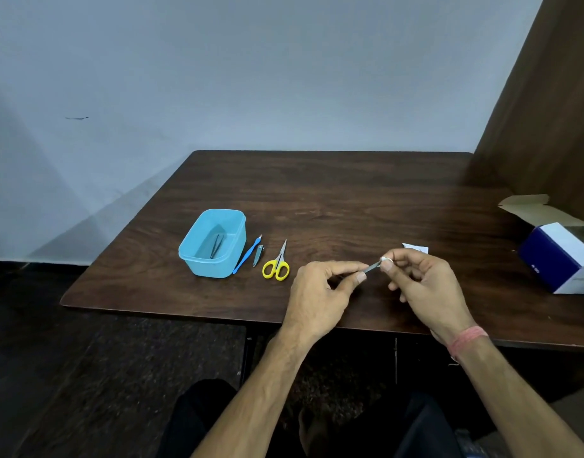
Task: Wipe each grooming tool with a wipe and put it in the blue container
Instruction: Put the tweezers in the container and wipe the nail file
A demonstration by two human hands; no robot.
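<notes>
Dark wood-grain tabletop [350,206] carries the work. Nearest, one slim grey metal tool [371,268] is pinched at one end by the left hand [320,292], so the right hand [426,285] can pinch a white wipe [384,259] around it. Beyond lie one yellow-handled scissors [276,264], one small clipper [258,255], one blue-handled pusher [246,256]. One blue plastic container [198,259] holds dark tweezers [216,246].
</notes>
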